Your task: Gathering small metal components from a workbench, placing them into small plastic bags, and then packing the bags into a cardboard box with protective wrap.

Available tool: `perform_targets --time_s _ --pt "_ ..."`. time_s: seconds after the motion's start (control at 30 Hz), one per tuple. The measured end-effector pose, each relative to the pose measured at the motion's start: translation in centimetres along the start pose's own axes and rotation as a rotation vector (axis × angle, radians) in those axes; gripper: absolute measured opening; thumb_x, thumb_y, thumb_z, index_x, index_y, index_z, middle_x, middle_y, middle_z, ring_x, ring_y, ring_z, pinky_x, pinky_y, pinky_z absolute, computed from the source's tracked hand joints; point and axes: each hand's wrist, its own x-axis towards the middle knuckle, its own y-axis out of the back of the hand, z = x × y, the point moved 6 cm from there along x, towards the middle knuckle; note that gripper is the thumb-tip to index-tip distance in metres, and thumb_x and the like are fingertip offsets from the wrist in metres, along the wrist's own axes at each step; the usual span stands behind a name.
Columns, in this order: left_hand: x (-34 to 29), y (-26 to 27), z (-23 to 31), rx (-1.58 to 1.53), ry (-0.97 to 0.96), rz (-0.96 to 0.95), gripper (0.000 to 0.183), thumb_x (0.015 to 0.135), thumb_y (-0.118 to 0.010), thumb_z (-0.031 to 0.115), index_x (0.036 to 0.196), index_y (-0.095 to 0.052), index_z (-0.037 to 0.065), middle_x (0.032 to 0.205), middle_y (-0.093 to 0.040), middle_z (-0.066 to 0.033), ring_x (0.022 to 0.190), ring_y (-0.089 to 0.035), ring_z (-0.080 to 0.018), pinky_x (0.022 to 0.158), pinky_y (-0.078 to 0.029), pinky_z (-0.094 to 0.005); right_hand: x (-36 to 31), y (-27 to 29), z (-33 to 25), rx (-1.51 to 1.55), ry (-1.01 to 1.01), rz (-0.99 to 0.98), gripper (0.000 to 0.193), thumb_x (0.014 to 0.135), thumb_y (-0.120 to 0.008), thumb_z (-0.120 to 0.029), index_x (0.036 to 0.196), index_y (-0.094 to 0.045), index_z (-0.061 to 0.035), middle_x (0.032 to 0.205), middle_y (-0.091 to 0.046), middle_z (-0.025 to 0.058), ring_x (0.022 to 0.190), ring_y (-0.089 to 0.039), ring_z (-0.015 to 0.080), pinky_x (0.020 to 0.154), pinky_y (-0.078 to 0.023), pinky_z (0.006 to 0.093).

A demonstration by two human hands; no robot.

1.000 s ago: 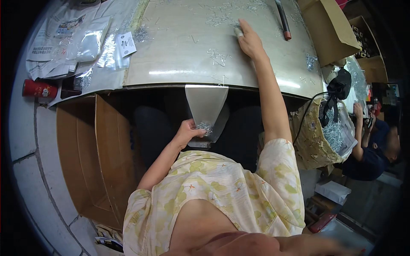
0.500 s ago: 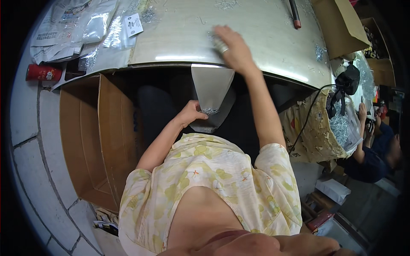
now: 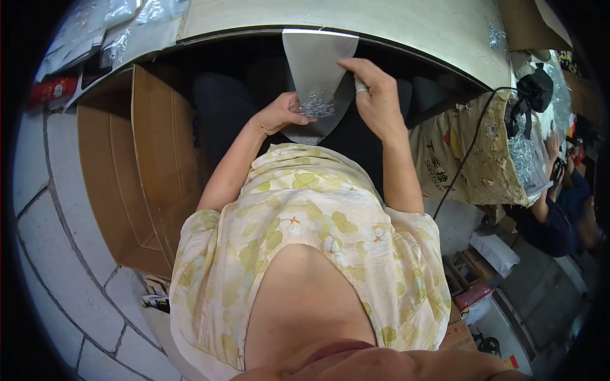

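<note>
A pale, tapering chute-like piece (image 3: 321, 54) hangs down from the table's front edge. A pile of small silvery wire hooks (image 3: 317, 106) lies at its narrow lower end. My left hand (image 3: 279, 115) grips that end from the left, thumb in front beside the pile, the other fingers partly hidden behind. At the chute's right edge is my right hand (image 3: 379, 95), a pale band round one finger. Its fingers are loosely bent and apart, fingertips close to the edge, with nothing visible in them. One wire hook (image 3: 313, 23) lies at the table edge above the chute.
The table (image 3: 406, 25) spans the far side, with plastic bags (image 3: 149, 19) at its left. An open cardboard box (image 3: 114, 171) stands left. To the right are a worn sack (image 3: 470, 149) holding more wire pieces, a black cable (image 3: 473, 136) and another person's arm (image 3: 551, 152).
My right hand has come off the tabletop, down to the chute's right side. The hook pile in the chute looks bigger. The view has shifted, so the table sits higher.
</note>
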Motion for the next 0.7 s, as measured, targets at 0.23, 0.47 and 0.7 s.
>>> perform_targets --time_s 0.23,0.47,0.7 --pt "1.4 1.1 -0.7 0.319 0.089 0.178 0.049 0.067 -0.076 0.001 0.113 -0.061 -0.002 0.105 -0.066 -0.0071 0.091 -0.064 -0.0157 0.084 -0.052 -0.0313 -2.9 -4.8 0.4 -0.101 -0.016 -0.304 0.034 0.076 -0.06 0.002 0.109 -0.066 -0.0024 0.103 -0.067 0.0178 0.099 -0.064 0.0337 0.086 -0.051 0.0396" --pt "-0.1 1.6 -0.3 0.376 0.055 0.446 0.033 0.071 -0.073 0.006 0.102 -0.063 0.0 0.086 -0.067 -0.0065 0.068 -0.063 -0.0131 0.06 -0.049 -0.0271 -1.3 -6.4 0.4 -0.027 0.062 -0.124 0.025 0.064 -0.071 -0.018 0.085 -0.067 -0.0051 0.085 -0.065 0.0178 0.082 -0.064 0.0373 0.073 -0.051 0.0456" --pt "0.7 -0.7 -0.1 0.251 0.099 0.41 0.028 0.074 -0.068 -0.006 0.102 -0.063 -0.002 0.09 -0.067 -0.0066 0.075 -0.064 -0.0136 0.064 -0.051 -0.0272 5.0 -0.6 -4.5 -0.182 0.353 0.262 0.04 0.076 -0.066 -0.012 0.114 -0.058 -0.005 0.124 -0.055 0.0145 0.121 -0.049 0.0331 0.097 -0.043 0.0413"
